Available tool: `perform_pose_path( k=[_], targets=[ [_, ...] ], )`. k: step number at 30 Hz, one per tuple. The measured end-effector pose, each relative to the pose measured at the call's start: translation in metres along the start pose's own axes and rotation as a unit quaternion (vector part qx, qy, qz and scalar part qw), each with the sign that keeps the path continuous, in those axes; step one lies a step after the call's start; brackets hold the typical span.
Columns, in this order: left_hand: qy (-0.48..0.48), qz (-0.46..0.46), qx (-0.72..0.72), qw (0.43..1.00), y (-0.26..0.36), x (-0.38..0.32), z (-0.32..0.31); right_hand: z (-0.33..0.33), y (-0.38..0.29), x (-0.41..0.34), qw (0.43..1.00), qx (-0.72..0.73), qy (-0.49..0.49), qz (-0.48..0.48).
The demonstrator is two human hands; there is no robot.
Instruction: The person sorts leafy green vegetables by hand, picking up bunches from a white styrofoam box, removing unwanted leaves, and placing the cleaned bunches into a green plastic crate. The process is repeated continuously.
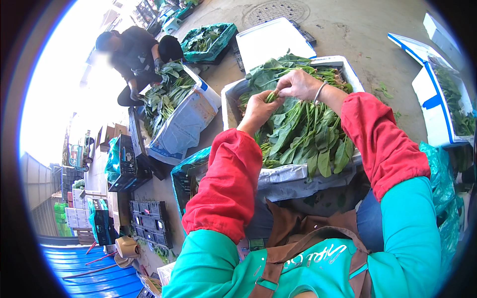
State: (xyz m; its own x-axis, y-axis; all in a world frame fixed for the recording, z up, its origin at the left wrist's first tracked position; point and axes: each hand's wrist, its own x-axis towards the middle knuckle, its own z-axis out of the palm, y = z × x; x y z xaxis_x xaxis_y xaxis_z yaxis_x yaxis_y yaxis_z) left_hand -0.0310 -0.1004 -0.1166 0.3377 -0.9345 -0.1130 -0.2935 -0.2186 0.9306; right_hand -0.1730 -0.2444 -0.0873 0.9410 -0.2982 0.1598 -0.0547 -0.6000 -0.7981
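Over a white foam box [231,108] heaped with spinach, both my hands meet. My left hand [257,110] grips a small bunch of spinach stems [272,97], their root ends poking out above the fingers. At those root ends, the thumb and fingers of my right hand [300,85] pinch together; what lies exactly between the fingertips is partly hidden. Leafy spinach [316,138] hangs below the hands toward the near rim, over a printed paper lining [287,173]. More stems with pinkish roots [333,76] lie at the box's far right.
A gloved co-worker [136,56] handles greens in another foam box [186,123] at upper left. A white foam lid [274,41] lies behind my box. Nearby are a teal-lined crate of greens [208,41], black plastic crates [151,223] and an open foam box [432,108] at right.
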Motion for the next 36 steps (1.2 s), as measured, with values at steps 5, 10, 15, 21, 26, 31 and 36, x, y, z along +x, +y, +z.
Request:
perform_pose_path(
  k=[5,10,15,21,26,31,36],
  targets=[
    [-0.041,-0.018,0.045,0.998,0.002,-0.001,-0.004,-0.003,-0.006,-0.002,0.997,0.069,-0.010,0.023],
    [-0.097,-0.098,-0.172,0.975,0.027,-0.018,-0.004,-0.014,-0.007,-0.004,0.980,0.186,-0.033,0.068],
    [-0.105,-0.144,-0.247,0.953,0.041,-0.025,-0.013,-0.046,0.032,0.008,0.969,0.092,0.222,0.051],
    [-0.005,-0.138,-0.256,0.957,0.009,-0.020,-0.026,0.000,0.052,-0.013,0.973,-0.193,-0.086,0.087],
    [0.043,-0.166,-0.250,0.953,-0.009,-0.014,-0.031,0.027,0.056,-0.015,0.903,-0.396,-0.117,0.117],
    [0.003,-0.124,-0.087,0.988,-0.023,-0.014,-0.028,0.017,0.063,-0.010,0.942,-0.322,-0.088,0.041],
    [-0.016,-0.035,-0.060,0.997,-0.017,-0.013,-0.008,-0.001,0.034,-0.008,0.986,-0.138,-0.023,-0.089]
  ],
)
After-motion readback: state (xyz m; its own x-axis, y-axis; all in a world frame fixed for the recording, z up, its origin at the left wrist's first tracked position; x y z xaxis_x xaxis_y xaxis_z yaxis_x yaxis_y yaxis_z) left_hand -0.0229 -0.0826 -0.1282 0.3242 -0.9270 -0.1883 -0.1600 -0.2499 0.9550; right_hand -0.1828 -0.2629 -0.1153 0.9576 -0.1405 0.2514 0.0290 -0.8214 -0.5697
